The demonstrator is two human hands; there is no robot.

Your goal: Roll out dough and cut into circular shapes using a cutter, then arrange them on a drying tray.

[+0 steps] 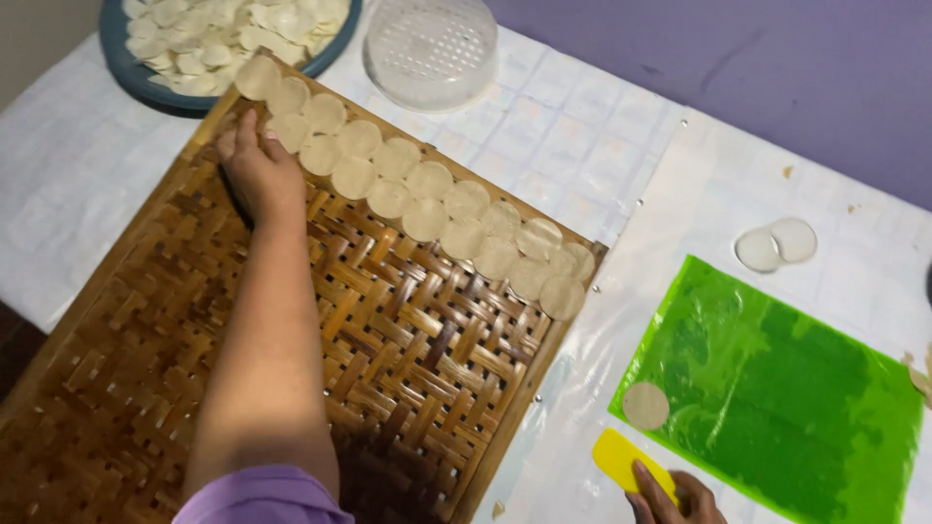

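My left hand (254, 167) reaches across a woven bamboo tray (155, 340) and presses fingertips on a thin round dough disc (289, 131) near its far edge. Two overlapping rows of such pale discs (427, 199) run along that edge. At the bottom of the view, my right hand (670, 497) grips a yellow plastic scraper (626, 458). Just above the scraper, one dough disc (646, 405) lies on a green plastic sheet (786, 388).
A blue basin (121, 58) heaped with dough discs stands at the top left. A clear perforated round lid (430, 49) lies beside it. Two clear discs (777, 243) rest on the white plastic cover (582, 136). A purple wall lies beyond.
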